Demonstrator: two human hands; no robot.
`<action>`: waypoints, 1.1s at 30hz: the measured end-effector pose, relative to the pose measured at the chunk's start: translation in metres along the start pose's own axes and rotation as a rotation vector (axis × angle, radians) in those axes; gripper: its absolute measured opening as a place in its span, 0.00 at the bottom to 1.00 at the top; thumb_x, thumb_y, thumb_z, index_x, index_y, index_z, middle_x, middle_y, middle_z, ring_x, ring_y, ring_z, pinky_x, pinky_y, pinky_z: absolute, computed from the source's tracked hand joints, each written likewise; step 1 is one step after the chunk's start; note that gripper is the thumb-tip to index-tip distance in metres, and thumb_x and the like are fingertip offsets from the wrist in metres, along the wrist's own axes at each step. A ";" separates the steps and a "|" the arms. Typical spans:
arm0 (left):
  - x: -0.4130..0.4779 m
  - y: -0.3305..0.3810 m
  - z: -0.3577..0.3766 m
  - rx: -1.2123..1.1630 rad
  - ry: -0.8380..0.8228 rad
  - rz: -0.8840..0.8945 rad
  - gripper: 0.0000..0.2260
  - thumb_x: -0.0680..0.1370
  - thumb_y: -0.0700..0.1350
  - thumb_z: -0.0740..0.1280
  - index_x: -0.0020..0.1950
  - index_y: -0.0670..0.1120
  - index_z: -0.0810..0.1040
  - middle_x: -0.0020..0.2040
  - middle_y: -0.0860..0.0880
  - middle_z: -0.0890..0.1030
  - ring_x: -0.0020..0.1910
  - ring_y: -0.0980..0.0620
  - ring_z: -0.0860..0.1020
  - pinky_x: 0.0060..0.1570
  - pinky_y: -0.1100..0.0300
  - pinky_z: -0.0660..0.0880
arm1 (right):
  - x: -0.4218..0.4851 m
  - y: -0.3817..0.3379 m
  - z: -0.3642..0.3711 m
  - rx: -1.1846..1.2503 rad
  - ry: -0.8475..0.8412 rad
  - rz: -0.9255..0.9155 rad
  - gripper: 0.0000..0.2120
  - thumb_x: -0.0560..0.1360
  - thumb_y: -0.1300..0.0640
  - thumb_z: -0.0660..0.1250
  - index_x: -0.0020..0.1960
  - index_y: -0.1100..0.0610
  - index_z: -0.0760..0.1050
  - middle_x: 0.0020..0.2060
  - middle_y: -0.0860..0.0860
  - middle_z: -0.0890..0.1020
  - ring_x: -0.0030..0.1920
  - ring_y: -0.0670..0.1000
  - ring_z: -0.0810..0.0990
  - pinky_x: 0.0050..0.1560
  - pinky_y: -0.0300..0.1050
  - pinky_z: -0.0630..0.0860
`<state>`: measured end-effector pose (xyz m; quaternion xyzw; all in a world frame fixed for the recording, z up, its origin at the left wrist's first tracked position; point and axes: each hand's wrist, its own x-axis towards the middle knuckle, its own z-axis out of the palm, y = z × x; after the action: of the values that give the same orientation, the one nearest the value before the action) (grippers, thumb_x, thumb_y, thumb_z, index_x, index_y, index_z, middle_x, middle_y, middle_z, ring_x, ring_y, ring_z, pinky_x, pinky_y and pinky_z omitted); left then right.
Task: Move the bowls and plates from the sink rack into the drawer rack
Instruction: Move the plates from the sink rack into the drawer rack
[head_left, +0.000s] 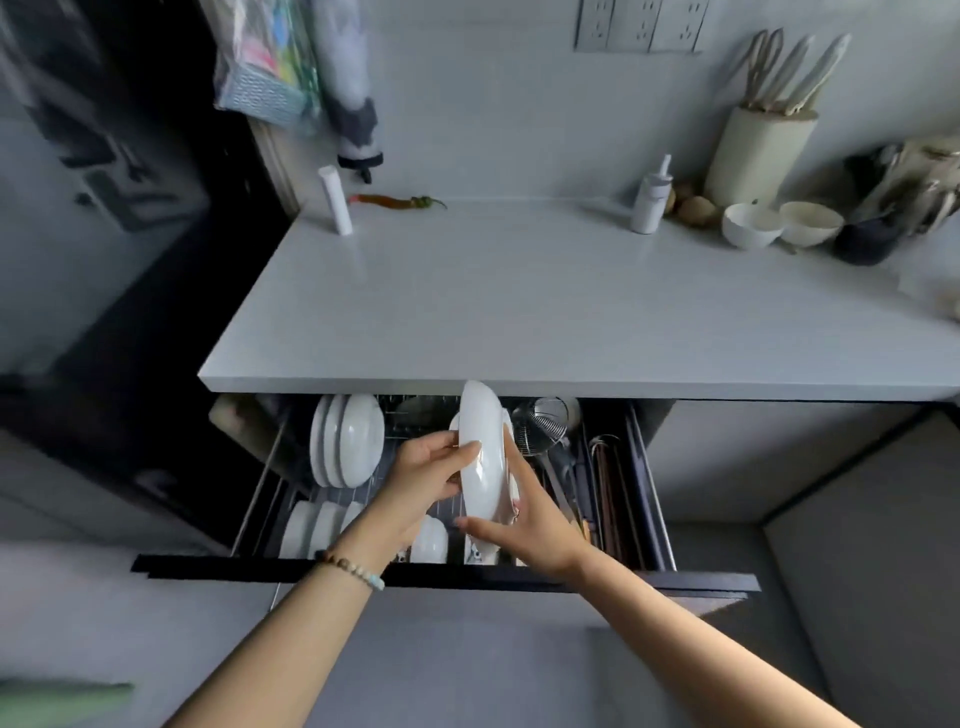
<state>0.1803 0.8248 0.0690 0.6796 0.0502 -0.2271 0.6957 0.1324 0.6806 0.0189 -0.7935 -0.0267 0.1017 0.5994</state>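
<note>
A white plate (480, 447) stands on edge above the open drawer rack (631, 467), held between both hands. My left hand (423, 480) grips its left face, thumb on the rim. My right hand (524, 519) holds its lower right side, fingers behind the plate and thumb under it. A row of white plates (345, 441) stands upright in the rack's back left. Several white bowls (317, 527) sit on edge in the front left. The sink rack is out of view.
The white counter (519, 312) overhangs the drawer's back. On it stand a white tube (336, 200), a chilli (397, 201), a bottle (650, 200), two bowls (779, 223) and a knife block (761, 150). A wire strainer (540, 423) and chopsticks (613, 499) lie in the drawer's right part.
</note>
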 end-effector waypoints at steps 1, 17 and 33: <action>0.006 -0.004 -0.023 -0.001 -0.001 -0.011 0.06 0.76 0.41 0.67 0.52 0.45 0.80 0.48 0.44 0.84 0.48 0.49 0.83 0.47 0.59 0.80 | 0.012 0.001 0.019 0.003 -0.005 0.017 0.49 0.70 0.56 0.76 0.77 0.45 0.46 0.73 0.35 0.58 0.73 0.33 0.57 0.75 0.43 0.59; 0.102 -0.086 -0.160 -0.242 0.048 -0.203 0.06 0.75 0.38 0.68 0.51 0.43 0.80 0.45 0.46 0.85 0.45 0.50 0.84 0.41 0.63 0.79 | 0.141 0.063 0.124 -0.103 -0.103 0.147 0.51 0.64 0.58 0.74 0.77 0.42 0.48 0.70 0.46 0.66 0.70 0.53 0.69 0.66 0.59 0.72; 0.209 -0.140 -0.200 -0.157 0.097 -0.127 0.11 0.76 0.38 0.67 0.57 0.41 0.79 0.51 0.44 0.84 0.47 0.53 0.83 0.46 0.65 0.80 | 0.239 0.156 0.156 0.083 -0.105 0.127 0.49 0.69 0.67 0.74 0.78 0.51 0.46 0.75 0.44 0.60 0.74 0.37 0.59 0.73 0.34 0.58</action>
<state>0.3606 0.9704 -0.1536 0.6286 0.1445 -0.2331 0.7278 0.3234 0.8238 -0.2016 -0.7617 -0.0034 0.1819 0.6219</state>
